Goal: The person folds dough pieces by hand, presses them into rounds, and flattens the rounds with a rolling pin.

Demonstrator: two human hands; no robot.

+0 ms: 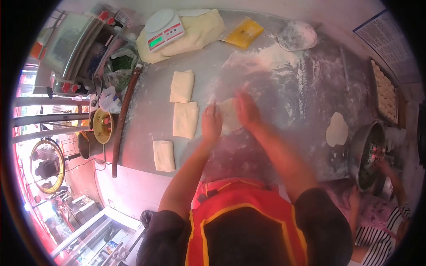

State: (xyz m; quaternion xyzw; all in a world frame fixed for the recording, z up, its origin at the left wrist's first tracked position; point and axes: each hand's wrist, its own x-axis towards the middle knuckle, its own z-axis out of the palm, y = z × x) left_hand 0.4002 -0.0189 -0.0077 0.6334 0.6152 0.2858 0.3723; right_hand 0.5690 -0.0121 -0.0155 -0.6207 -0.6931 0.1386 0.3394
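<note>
A flat round piece of dough [229, 114] lies on the floured metal table [284, 88]. My left hand [211, 123] rests on its left edge, fingers closed together, palm down. My right hand [246, 110] lies flat on its right side, blurred by motion. Neither hand grips anything. Three folded dough rectangles sit to the left: one at the back [182, 86], one in the middle [186, 119], one near the front edge [164, 155].
A scale [164, 29] stands on a big dough slab [199, 31] at the back, beside a yellow packet [243, 33] and a flour mound [297, 35]. Another dough round [337, 129] lies right, near a metal pot [368, 155] where another person's hand [382, 165] works. A rolling pin [123, 116] lies along the left edge.
</note>
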